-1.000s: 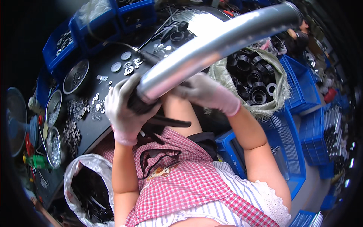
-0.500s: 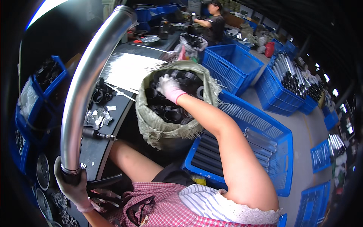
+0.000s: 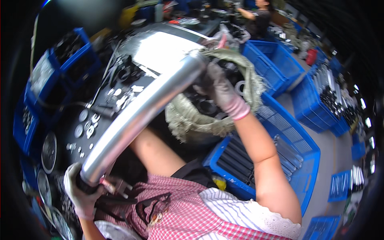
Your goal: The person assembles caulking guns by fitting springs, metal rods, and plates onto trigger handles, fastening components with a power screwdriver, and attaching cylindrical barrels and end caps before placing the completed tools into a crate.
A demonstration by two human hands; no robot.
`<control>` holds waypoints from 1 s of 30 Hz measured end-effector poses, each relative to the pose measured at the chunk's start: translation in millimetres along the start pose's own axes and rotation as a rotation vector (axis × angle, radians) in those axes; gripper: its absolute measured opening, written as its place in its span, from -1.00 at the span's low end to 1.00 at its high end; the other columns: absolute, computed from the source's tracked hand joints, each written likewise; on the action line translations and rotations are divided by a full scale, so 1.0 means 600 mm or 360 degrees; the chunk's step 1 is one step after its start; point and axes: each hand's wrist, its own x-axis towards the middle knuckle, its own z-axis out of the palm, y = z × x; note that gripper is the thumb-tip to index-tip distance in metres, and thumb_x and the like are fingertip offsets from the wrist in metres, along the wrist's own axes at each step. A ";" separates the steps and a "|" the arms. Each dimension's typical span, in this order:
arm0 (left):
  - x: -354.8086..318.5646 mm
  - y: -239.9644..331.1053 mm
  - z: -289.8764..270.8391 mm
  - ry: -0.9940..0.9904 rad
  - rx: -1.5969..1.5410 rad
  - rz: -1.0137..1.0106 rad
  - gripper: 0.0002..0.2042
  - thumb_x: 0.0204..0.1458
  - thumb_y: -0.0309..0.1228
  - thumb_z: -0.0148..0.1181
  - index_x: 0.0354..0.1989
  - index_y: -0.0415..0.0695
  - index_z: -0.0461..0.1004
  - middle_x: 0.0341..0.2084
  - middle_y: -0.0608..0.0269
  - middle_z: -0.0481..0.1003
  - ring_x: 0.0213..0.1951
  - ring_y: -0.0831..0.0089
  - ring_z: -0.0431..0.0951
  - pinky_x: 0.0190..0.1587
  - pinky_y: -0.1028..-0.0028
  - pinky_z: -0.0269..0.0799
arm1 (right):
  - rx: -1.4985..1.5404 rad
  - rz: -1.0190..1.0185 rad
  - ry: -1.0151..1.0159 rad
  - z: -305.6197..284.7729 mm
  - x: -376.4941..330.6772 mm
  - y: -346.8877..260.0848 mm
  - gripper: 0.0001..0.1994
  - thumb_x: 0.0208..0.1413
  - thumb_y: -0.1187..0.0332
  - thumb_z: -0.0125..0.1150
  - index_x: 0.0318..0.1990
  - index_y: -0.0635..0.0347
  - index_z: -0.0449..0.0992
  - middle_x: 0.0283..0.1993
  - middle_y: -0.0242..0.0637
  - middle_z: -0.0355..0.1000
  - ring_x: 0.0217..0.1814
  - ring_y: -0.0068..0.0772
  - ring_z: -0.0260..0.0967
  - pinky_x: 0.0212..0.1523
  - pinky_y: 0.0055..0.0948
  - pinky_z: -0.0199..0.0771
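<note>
My gloved left hand (image 3: 82,192) is closed round the lower end of a long shiny metal tube (image 3: 138,116), where a dark collar shows. The tube slants up and to the right over the bench edge, its far end near my right hand. My gloved right hand (image 3: 224,92) is closed on a black plastic fitting (image 3: 205,79) beside that far end; motion blurs it, and I cannot tell whether it touches the tube. Below it stands a woven sack (image 3: 182,120) full of black round fittings (image 3: 208,106).
Small washers and metal pieces (image 3: 86,124) lie on the dark bench at left, beside blue bins (image 3: 76,60). A blue crate (image 3: 310,160) with tubes stands at my right. More blue crates (image 3: 264,72) and a person (image 3: 261,22) are farther off.
The tube has tipped from nearly upright down to the right. My right hand has come out of the sack with a black fitting, toward the tube's far end. The view has shifted.
</note>
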 end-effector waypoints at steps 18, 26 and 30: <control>-0.080 -0.097 -0.155 -0.0835 -0.0781 -0.0881 -0.17 -0.82 -0.17 0.50 -0.16 -0.26 0.40 -0.27 0.23 0.45 -0.18 0.42 0.47 -0.02 0.44 0.34 | -0.1139 -0.1220 -0.1461 0.101 0.009 -0.135 -0.47 -0.14 0.24 0.44 0.03 -0.07 0.35 0.25 0.15 0.12 0.17 0.17 0.28 0.02 -0.06 0.46; -0.100 -0.103 -0.127 -0.0874 -0.0907 -0.0904 -0.15 -0.81 -0.13 0.51 -0.15 -0.26 0.39 -0.25 0.23 0.46 -0.17 0.45 0.47 -0.01 0.44 0.34 | -0.1262 -0.0729 -0.1047 0.130 -0.016 -0.151 0.04 -0.25 -0.47 0.18 0.19 0.30 0.20 -0.25 -0.19 0.44 -0.29 -0.45 0.46 -0.28 -0.48 0.47; -0.113 -0.104 -0.121 -0.0803 -0.0818 -0.0938 -0.16 -0.77 -0.13 0.49 -0.13 -0.25 0.37 -0.26 0.25 0.44 -0.16 0.48 0.44 -0.01 0.46 0.33 | -0.0794 0.0542 -0.0952 0.158 -0.023 -0.156 0.03 -0.18 -0.42 0.17 0.28 0.20 0.06 -0.11 -0.25 0.38 -0.10 -0.47 0.37 -0.08 -0.45 0.41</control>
